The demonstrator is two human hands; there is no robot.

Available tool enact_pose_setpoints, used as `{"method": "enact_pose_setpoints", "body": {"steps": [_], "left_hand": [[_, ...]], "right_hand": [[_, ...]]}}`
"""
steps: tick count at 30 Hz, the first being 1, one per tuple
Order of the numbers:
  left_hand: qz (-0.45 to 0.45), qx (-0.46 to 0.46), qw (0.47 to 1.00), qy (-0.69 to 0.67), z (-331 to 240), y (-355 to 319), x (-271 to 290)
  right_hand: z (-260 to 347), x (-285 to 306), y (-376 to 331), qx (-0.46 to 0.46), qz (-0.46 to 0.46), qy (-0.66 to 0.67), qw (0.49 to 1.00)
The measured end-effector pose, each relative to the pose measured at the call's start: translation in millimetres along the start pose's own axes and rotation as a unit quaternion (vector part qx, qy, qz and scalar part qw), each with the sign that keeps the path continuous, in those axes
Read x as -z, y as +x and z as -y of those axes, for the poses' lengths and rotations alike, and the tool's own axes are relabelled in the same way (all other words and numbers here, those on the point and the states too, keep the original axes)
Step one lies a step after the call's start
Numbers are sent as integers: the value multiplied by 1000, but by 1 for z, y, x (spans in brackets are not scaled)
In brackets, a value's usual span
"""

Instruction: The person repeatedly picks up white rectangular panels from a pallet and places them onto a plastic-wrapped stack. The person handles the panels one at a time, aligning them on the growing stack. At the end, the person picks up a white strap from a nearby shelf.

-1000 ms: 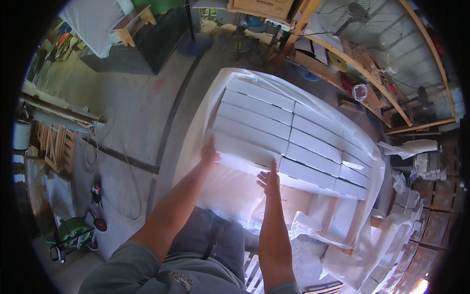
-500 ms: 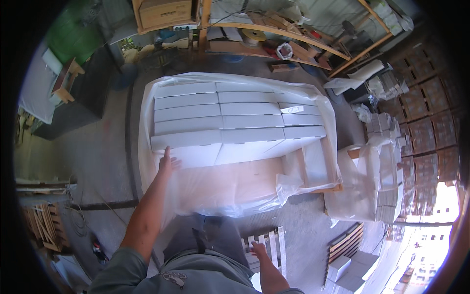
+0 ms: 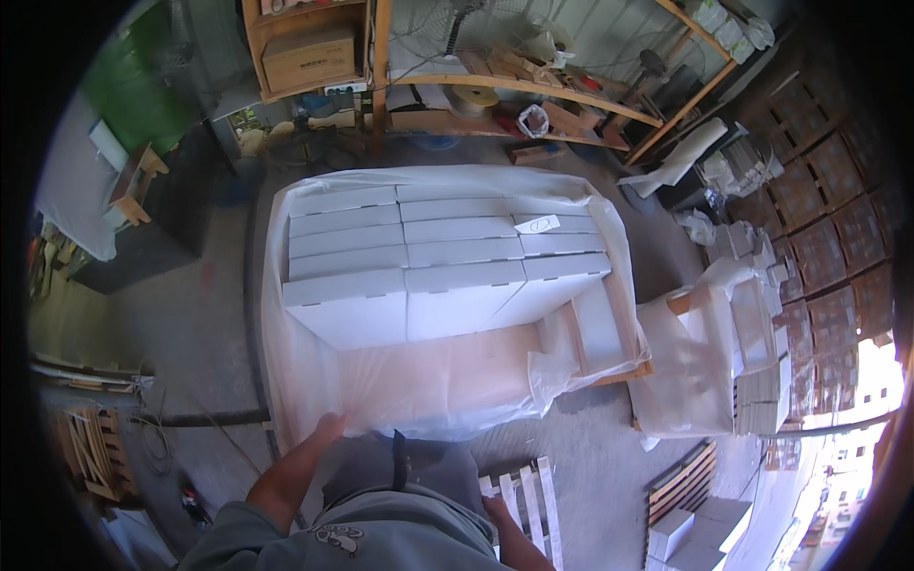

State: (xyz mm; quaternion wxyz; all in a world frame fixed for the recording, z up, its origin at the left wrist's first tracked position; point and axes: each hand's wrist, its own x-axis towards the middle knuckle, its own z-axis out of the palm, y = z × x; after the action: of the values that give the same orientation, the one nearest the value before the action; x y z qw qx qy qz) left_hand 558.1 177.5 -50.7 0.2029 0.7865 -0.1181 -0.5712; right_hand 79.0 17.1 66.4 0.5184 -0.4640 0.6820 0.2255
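Observation:
In front of me stands a large crate-like load lined with clear plastic film [image 3: 279, 381]. Rows of long white cardboard boxes [image 3: 357, 314] fill its far part. The near part shows a bare light-brown base [image 3: 447, 366] under the film. My left hand [image 3: 329, 426] is at the film's near left edge, its fingers too small and blurred to read; whether it touches the film I cannot tell. Low by my right hip, near a pale slatted pallet [image 3: 524, 504], is my right hand [image 3: 496, 511], its fingers hardly showing. A white paper tag [image 3: 538, 225] lies on the boxes.
To the right stands a second film-wrapped load [image 3: 681, 381]. Stacked brown cartons [image 3: 838, 238] line the far right. A wooden shelf [image 3: 533, 88] with loose items runs along the back. More white boxes [image 3: 700, 533] and a slatted pallet [image 3: 678, 476] are at the lower right.
My left hand has drawn back from the front row of boxes to the near left edge of the film. My right hand has dropped lower beside my hip. The view has shifted slightly.

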Motion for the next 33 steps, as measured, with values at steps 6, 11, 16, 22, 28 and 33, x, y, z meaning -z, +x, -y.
{"method": "enact_pose_setpoints", "body": {"steps": [6,11,16,22,28,33], "left_hand": [[-67,50,996,18,50,-48,-40],[-151,124,953,-231,52,-105,-107],[-154,88,945,-275,58,-147,-208],[-129,213,879,-407,53,-189,-290],[-114,231,878,-404,60,-202,-305],[-152,187,869,-432,78,-192,-296]], "right_hand": [[-13,77,72,-66,43,133,988],[14,165,127,3,97,93,991],[61,231,153,70,102,48,991],[117,237,160,101,123,-21,987],[132,190,143,121,162,-40,979],[130,153,119,136,178,-98,970]]}}
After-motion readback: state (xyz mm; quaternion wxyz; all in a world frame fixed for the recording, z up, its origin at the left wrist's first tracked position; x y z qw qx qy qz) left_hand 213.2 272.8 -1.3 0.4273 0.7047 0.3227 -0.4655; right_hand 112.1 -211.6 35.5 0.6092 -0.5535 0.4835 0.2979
